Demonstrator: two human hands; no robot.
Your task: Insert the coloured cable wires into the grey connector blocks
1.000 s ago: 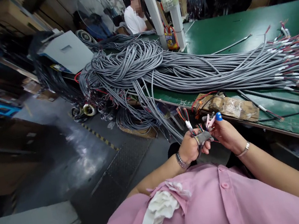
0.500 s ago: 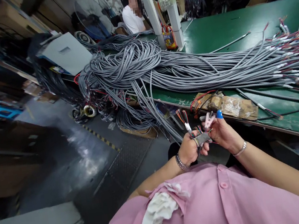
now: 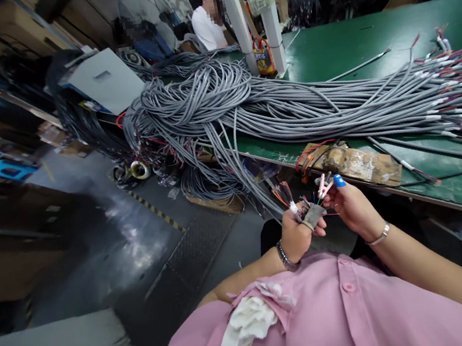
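My left hand is closed around the stripped end of a grey cable, whose thin coloured wires fan out above my fist. My right hand is closed on a small pink tool held right at those wire ends; a blue cap covers one fingertip. Both hands hover in front of my chest, just below the front edge of the green workbench.
A big heap of grey cables sprawls across the bench and hangs over its left end toward the floor. A worn brown pad lies at the bench edge near my hands. Another person in white sits at the far end beside a white post.
My hands have stayed together on the cable end, with the wire ends fanned slightly differently. The view has shifted a little.
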